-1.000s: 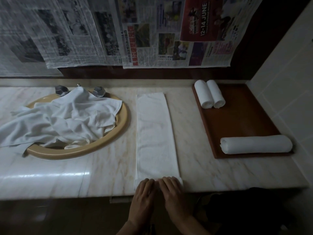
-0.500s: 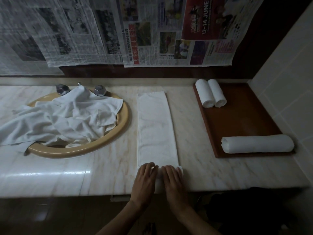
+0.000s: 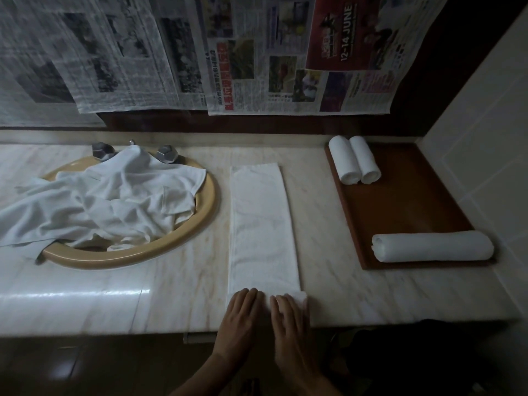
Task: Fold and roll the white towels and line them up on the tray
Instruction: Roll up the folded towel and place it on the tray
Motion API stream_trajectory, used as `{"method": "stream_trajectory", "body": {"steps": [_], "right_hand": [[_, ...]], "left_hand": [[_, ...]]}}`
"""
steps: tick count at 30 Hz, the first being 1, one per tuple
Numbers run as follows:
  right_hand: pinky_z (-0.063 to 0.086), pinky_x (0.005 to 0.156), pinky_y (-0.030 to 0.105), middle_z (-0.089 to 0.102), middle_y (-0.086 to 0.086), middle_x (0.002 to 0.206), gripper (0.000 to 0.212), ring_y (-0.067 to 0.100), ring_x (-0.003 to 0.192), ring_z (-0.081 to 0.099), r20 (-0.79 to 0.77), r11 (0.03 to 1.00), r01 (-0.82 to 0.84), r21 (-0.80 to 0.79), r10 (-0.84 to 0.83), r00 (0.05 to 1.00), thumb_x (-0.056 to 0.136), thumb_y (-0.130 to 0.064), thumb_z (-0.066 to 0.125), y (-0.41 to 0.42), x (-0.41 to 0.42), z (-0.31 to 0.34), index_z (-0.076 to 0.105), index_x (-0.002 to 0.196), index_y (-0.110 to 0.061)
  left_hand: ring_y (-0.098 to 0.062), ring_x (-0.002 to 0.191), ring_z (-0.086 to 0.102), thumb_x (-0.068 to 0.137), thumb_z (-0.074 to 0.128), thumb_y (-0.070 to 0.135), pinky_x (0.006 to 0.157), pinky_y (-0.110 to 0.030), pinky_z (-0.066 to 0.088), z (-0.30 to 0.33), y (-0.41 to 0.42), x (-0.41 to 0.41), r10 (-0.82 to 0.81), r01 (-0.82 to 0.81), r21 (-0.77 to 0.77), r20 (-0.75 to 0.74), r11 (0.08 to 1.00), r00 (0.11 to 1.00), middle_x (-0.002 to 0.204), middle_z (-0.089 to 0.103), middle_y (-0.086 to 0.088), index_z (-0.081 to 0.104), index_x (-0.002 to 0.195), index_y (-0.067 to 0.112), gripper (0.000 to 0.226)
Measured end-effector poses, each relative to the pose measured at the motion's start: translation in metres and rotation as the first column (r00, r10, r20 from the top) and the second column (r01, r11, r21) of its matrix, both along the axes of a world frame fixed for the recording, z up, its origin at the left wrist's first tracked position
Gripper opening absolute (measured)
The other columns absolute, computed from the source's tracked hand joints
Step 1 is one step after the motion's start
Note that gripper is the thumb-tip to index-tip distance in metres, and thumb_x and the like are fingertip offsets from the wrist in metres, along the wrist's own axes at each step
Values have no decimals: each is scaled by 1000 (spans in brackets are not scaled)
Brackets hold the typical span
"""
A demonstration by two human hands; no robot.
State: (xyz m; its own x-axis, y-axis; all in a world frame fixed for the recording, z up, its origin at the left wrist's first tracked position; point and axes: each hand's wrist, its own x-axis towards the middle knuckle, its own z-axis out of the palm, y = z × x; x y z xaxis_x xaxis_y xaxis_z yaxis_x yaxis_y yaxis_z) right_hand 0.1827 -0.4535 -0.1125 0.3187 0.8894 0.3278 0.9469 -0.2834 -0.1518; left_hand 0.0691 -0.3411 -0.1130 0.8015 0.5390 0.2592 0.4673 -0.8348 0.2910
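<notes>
A white towel (image 3: 261,224), folded into a long narrow strip, lies on the marble counter and runs away from me. Its near end is rolled into a small roll under my hands. My left hand (image 3: 241,318) and my right hand (image 3: 290,321) rest side by side on that roll, fingers fairly straight, pressing down. On the brown tray (image 3: 400,207) at the right, two small rolled towels (image 3: 354,164) lie together at the far left corner. A longer rolled towel (image 3: 433,246) lies across the tray's near edge.
A heap of loose white towels (image 3: 97,204) fills the tan oval sink (image 3: 160,250) at the left, half covering the chrome taps (image 3: 167,153). Newspaper sheets (image 3: 200,52) hang on the back wall. A tiled wall (image 3: 485,138) bounds the counter on the right.
Both hands have pushed forward over the towel's near end, and a short roll has formed there. The flat strip is slightly shorter.
</notes>
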Motion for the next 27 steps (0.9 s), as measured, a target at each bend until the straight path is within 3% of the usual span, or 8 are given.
{"method": "stream_trajectory", "body": {"steps": [5,8,12,16,18,21,23,27], "right_hand": [[13,118,50,43,15,150,56,33,139,34,-27,993,87,-81,-89,996,91,-7,27,7,-8,-3,45,144,-3],[15,118,53,48,15,148,58,35,139,38,17,982,64,-180,-62,998,88,-20,36,23,2,-6,51,143,-5],[17,117,50,46,12,148,63,32,135,48,-8,968,10,-251,-12,1000,89,-30,49,42,25,-14,42,148,-8],[27,113,43,65,11,121,47,29,111,64,-114,979,-18,-201,-5,993,84,-21,45,56,32,2,53,128,-7],[34,106,41,68,9,110,41,28,101,67,-108,990,-37,-139,21,994,83,-20,46,51,29,11,64,117,-7],[39,96,35,67,4,100,38,24,90,65,-127,992,-104,-65,95,987,79,-19,44,31,20,20,69,106,-12],[45,91,32,65,0,98,42,21,87,63,-155,985,-145,-91,129,979,74,-18,41,21,16,28,69,105,-16],[42,102,39,66,4,115,52,23,104,63,-80,982,-149,-112,141,987,78,-13,38,14,16,29,67,121,-10]], "left_hand": [[-18,103,53,81,67,31,89,-33,56,17,19,12,-30,30,-4,3,1000,1000,112,61,-3,59,117,14,40],[-23,110,48,65,83,9,87,-36,58,21,27,21,20,-20,-4,17,1000,1000,118,60,-10,70,106,10,43],[-24,109,47,56,88,9,86,-39,57,34,18,25,25,-24,-29,58,999,998,121,52,-11,58,121,7,72],[-27,125,46,53,96,22,98,-46,52,27,0,9,32,-36,-100,-41,994,999,132,57,-13,47,135,10,96],[-30,129,48,62,90,13,102,-47,49,18,-10,2,75,-76,-57,-21,995,997,135,57,-16,48,136,8,86],[-35,134,41,92,50,14,116,-45,27,4,-32,-14,64,-67,54,44,996,997,141,48,-19,51,136,3,46],[-38,140,32,104,28,16,118,-47,19,-5,-43,-23,21,-20,82,-4,996,1000,144,42,-22,51,136,0,43],[-35,149,15,93,39,18,119,-47,16,-7,-40,-22,24,-24,40,-12,999,1000,150,33,-20,43,140,-5,53]]}}
